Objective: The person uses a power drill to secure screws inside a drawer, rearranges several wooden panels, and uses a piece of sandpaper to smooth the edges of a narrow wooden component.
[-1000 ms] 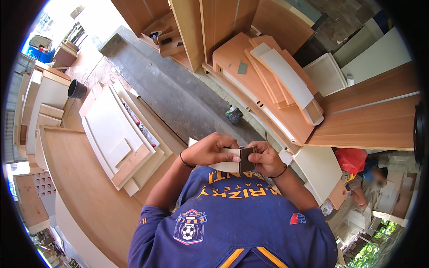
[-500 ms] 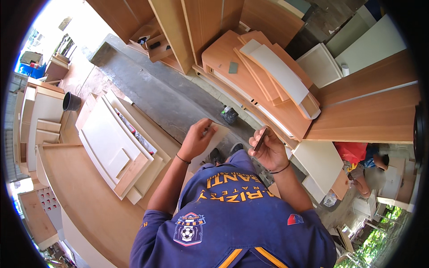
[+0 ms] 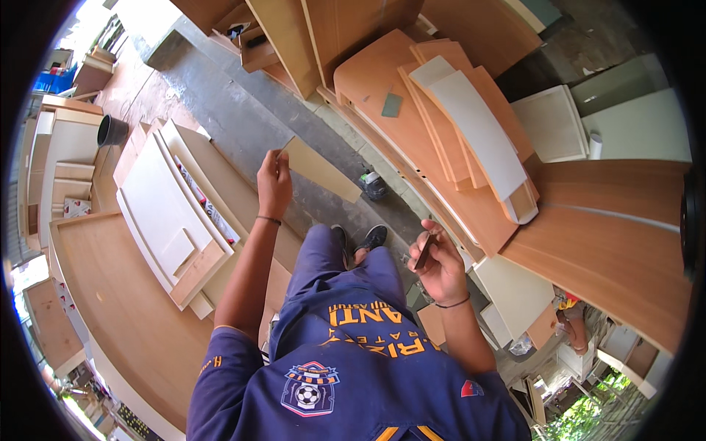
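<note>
Head view: the work looks partway through; the strip (image 3: 321, 170) is up in the left hand (image 3: 274, 176) and clear of the pad (image 3: 425, 251) in the right hand (image 3: 441, 261), with a wide gap between them; neither has been set down, so at the least both have yet to be put somewhere. Whether the strip's face or edges are finished is too small to tell.

Left thumb and fingers pinch narrowly on the strip's near end; its other end hangs free over the floor (image 3: 243, 125), no edge of it touching a support. Right thumb and fingers close around the pad, which shows nearly edge-on — dark brown, flat, straight-sided (a solid block or a folded sheet, I cannot say which).

The strip is thin, pale cream and smooth-looking, a long flat shape with straight edges; the floor below is grey and worn, with a dull sheen. To the left, flat white boards (image 3: 158, 213) lie stacked along the right edge of a brown, rimmed panel (image 3: 110, 294); a bare-wood offcut (image 3: 198, 274) rests near the stack's lower corner. Across the floor, curved boards (image 3: 478, 128) overlap towards the right end of an orange-brown cabinet (image 3: 364, 73) — smooth-faced, with a rounded upper-left corner; a small green scrap (image 3: 392, 105) lies nearer its left edge.
</note>
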A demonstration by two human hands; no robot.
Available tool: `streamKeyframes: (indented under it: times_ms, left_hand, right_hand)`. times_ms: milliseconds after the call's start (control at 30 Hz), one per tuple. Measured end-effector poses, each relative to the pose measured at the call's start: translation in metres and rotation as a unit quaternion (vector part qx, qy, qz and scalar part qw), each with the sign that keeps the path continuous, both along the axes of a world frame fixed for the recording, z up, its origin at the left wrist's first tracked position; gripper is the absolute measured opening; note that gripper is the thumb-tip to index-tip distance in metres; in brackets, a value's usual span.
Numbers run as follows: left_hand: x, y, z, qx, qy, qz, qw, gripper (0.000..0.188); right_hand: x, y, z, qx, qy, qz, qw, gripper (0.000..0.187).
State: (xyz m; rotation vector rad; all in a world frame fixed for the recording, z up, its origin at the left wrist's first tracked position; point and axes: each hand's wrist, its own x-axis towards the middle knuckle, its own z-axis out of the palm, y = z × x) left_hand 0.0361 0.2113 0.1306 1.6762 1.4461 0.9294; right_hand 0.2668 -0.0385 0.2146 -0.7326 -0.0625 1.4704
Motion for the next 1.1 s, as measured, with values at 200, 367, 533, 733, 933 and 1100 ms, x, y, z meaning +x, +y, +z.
streamKeyframes:
  times_ms: [200,367,533,733,933,1100]
  left_hand:
    - [0.023,0.082,-0.08,-0.064,-0.074,0.067,0.993,0.025]
    - [0.04,0.156,-0.185,-0.213,-0.119,0.082,0.966,0.027]
    - [0.063,0.195,-0.264,-0.21,-0.078,0.067,0.972,0.035]
    - [0.144,0.169,-0.215,0.141,0.08,-0.074,0.984,0.054]
    - [0.246,0.114,-0.174,0.181,0.157,-0.243,0.94,0.062]
    - [0.262,0.104,-0.208,0.212,0.17,-0.202,0.941,0.057]
  right_hand:
    - [0.011,0.016,-0.039,-0.092,-0.017,-0.063,0.994,0.043]
    - [0.001,0.016,-0.088,-0.209,-0.049,-0.15,0.965,0.039]
    - [-0.019,0.012,-0.107,-0.317,-0.03,-0.105,0.942,0.037]
    - [-0.021,0.035,-0.151,-0.295,-0.005,-0.117,0.948,0.037]
    - [-0.028,0.042,-0.233,-0.259,-0.001,-0.088,0.962,0.037]
    - [-0.028,0.032,-0.281,-0.242,-0.078,-0.085,0.963,0.038]
